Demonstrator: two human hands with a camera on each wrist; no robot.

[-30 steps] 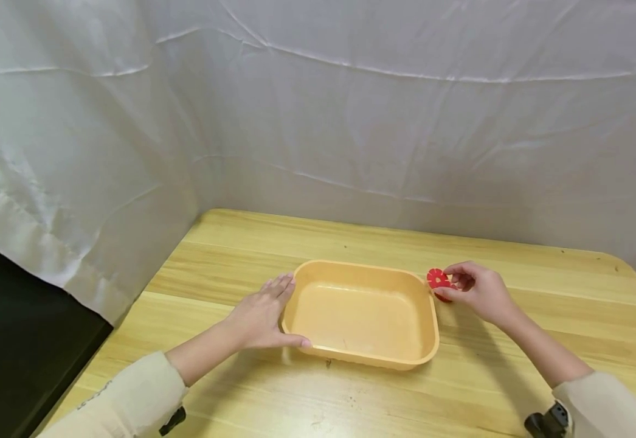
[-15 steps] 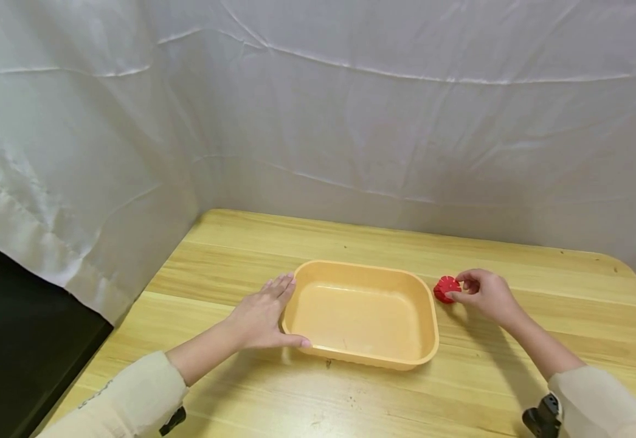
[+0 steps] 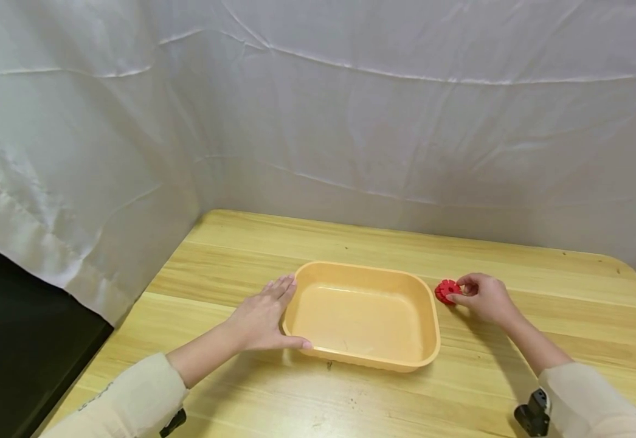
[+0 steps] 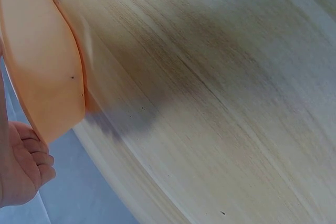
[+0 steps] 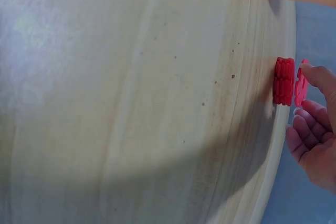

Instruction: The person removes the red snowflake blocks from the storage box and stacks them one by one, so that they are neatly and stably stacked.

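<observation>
right hand (image 3: 484, 298) pinching small red ribbed plastic disc (image 3: 447, 291) at fingertips | disc on light wooden table (image 3: 570, 316), just right of orange rectangular plastic tray (image 3: 430, 304) | left hand (image 3: 260, 316) flat, relaxed against tray's left wall

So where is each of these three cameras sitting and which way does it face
Head: worn on the head, looking forward and down at the orange tray and table; left hand, right hand, sleeves show.
Left wrist: low beside the tray wall; fingers show.
Right wrist: along the tabletop at stacked red pieces; fingers show.
Shared: all show the tray.
</observation>
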